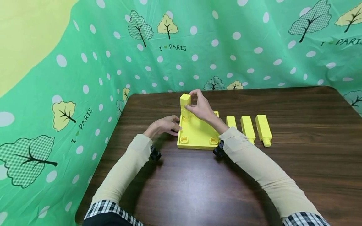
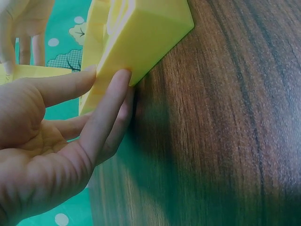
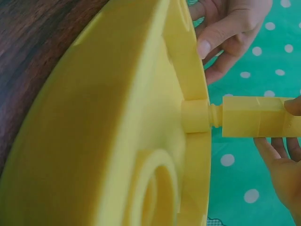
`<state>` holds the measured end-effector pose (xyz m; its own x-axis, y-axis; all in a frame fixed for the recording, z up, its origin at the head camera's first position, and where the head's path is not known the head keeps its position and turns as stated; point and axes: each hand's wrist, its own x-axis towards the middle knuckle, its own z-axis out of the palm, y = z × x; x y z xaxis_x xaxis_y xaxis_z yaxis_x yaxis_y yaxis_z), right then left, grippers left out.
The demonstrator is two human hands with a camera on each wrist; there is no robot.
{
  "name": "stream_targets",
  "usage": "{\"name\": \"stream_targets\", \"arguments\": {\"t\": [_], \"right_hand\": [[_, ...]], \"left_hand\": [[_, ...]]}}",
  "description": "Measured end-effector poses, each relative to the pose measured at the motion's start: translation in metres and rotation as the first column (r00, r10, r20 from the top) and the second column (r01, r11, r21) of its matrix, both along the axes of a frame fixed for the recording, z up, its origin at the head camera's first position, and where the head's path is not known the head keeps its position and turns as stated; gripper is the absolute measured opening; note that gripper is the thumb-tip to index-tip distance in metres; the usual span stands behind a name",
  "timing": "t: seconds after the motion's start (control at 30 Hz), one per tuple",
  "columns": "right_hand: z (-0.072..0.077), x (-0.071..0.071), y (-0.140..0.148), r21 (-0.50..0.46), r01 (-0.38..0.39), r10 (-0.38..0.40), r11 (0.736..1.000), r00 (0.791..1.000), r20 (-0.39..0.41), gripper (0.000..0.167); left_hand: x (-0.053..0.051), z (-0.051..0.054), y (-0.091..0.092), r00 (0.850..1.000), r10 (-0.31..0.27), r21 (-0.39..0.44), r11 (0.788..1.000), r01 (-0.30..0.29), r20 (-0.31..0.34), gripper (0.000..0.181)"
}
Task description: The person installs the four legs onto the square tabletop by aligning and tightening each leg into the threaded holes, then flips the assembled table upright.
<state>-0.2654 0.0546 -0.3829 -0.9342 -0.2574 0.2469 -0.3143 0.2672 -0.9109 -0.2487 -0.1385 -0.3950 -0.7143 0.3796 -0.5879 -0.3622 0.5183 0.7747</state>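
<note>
A shallow yellow square tray point(image 1: 199, 133) with raised walls and round corner sockets point(image 1: 184, 140) lies on the table. My left hand point(image 1: 167, 125) holds its left wall, the thumb at the rim and the fingers against the outer side in the left wrist view. At the far left corner my right hand point(image 1: 202, 106) pinches a yellow square leg point(image 1: 185, 99) between thumb and fingers. The leg stands upright over that corner's socket. In the right wrist view, part of the narrow neck of the leg point(image 3: 240, 115) shows just above the socket point(image 3: 195, 116).
To the right of the tray lie three more yellow legs, a near one point(image 1: 230, 121) partly behind my right forearm, a middle one point(image 1: 247, 127) and a far right one point(image 1: 263, 128). The dark wooden table point(image 1: 181, 188) meets a green patterned cloth point(image 1: 169, 69) behind and at left.
</note>
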Motion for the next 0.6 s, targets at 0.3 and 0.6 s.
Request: {"name": "stream_targets", "arguments": {"t": [0.3, 0.6], "right_hand": [[-0.0026, 0.0022, -0.0003, 0.045, -0.015, 0.017, 0.999, 0.999, -0.031, 0.046], [-0.0029, 0.0050, 0.0032, 0.042, -0.040, 0.041, 0.998, 0.999, -0.036, 0.050]], "left_hand": [[-0.0007, 0.0014, -0.0006, 1.000, -0.002, -0.006, 1.000, 0.002, -0.011, 0.055], [-0.0001, -0.0010, 0.0002, 1.000, -0.006, -0.002, 1.000, 0.006, -0.012, 0.053]]}}
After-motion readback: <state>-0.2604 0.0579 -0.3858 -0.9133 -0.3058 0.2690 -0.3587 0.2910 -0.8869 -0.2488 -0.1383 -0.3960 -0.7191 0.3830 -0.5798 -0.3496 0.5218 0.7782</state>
